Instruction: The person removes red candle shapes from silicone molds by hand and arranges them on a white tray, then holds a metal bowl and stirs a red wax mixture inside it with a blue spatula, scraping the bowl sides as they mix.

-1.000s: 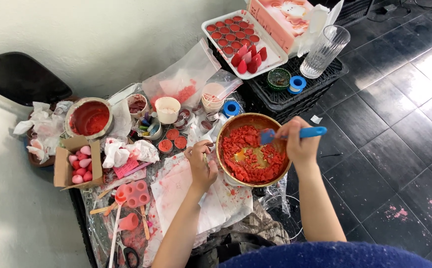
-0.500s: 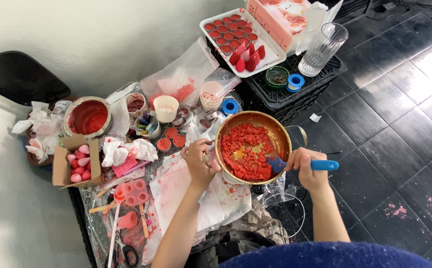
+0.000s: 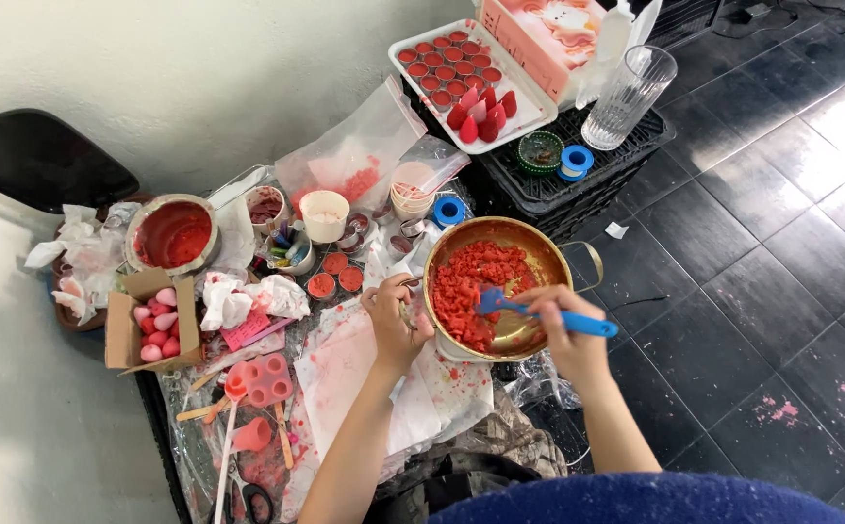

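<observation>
Brass-coloured pan (image 3: 529, 254) of crumbly red material (image 3: 473, 286) sits at the near edge of the cluttered surface (image 3: 345, 388), beside a black crate (image 3: 578, 184). Right hand (image 3: 563, 325), grip closed around a blue spatula (image 3: 539, 311), blade in the red mass. Left hand (image 3: 393, 315), grip closed on the pan's left rim. Farther left: pink silicone mould (image 3: 262, 376), cardboard box of pink shapes (image 3: 150, 320), bowl of red liquid (image 3: 172, 233).
</observation>
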